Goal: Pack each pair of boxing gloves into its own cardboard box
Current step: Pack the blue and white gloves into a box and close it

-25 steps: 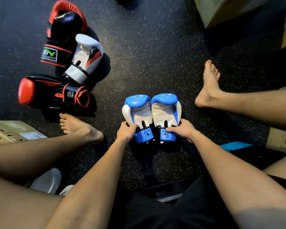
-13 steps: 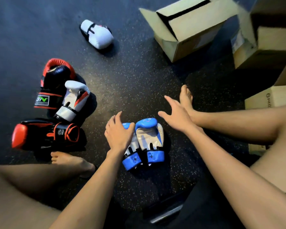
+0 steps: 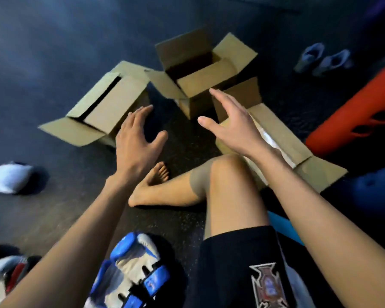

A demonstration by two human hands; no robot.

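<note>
Both hands are stretched forward above the floor with fingers spread and nothing in them. My left hand (image 3: 136, 141) hovers beside the left cardboard box (image 3: 111, 107), whose flaps are partly folded over. My right hand (image 3: 233, 123) is over the near right box (image 3: 282, 138), just in front of the open middle box (image 3: 200, 70). The blue and white gloves (image 3: 131, 270) lie on the floor at the bottom, under my left forearm. A white glove (image 3: 8, 177) lies at the left edge. More gloves (image 3: 2, 272), red, white and black, show at the bottom left corner.
My bent right leg (image 3: 209, 185) lies between the gloves and the boxes. An orange padded bag (image 3: 360, 114) lies at the right. A pair of light shoes (image 3: 322, 58) sits at the far right. Dark speckled floor (image 3: 53, 63) surrounds everything.
Both hands let go of the blue and white gloves and reached forward toward the boxes. The view swung up and right, so the gloves dropped to the bottom.
</note>
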